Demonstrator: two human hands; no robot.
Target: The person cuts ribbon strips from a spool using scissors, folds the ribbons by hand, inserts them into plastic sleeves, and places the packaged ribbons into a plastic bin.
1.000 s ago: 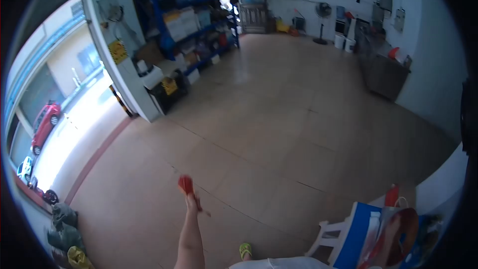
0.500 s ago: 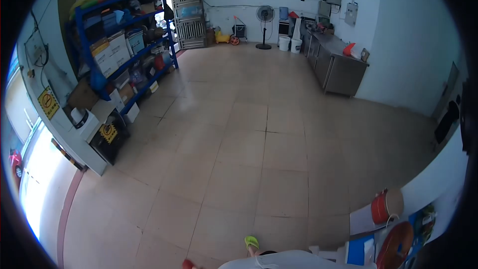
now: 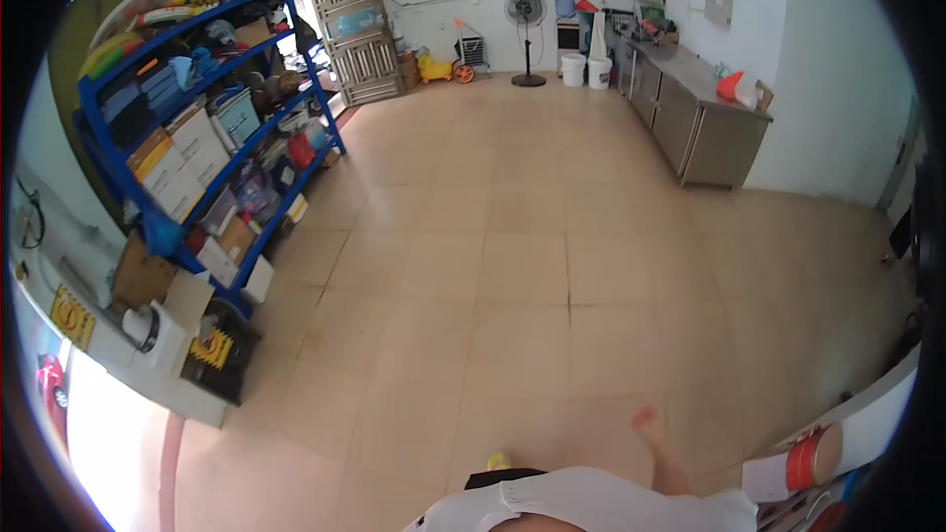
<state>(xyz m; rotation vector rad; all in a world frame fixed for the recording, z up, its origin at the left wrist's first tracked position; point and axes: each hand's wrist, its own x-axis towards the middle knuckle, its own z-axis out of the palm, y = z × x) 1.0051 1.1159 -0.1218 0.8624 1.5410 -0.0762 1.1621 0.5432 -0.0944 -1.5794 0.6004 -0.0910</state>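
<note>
My right hand (image 3: 645, 421) swings out ahead of my body at the bottom of the head view, over the tiled floor (image 3: 522, 355). It is small and blurred, so I cannot make out its fingers, and nothing sizeable shows in it. My left hand is out of view. My white shirt (image 3: 611, 498) fills the bottom edge, and one yellow-green shoe (image 3: 499, 460) shows beyond it. Closest to the right hand is a red and white cylindrical container (image 3: 810, 461) at the lower right, apart from it.
A loaded blue shelf (image 3: 212, 192) lines the left side, with a black bin (image 3: 232, 374) before it. Against the back wall stand a fan (image 3: 526, 39), white buckets (image 3: 574, 69) and a yellow cart (image 3: 434, 69). A steel counter (image 3: 729, 153) runs along the right wall.
My viewpoint has moved forward; the shelf and counter look nearer. My right hand has come into view, while a reddish shape, probably my left hand, has left the bottom edge. The picture is brighter.
</note>
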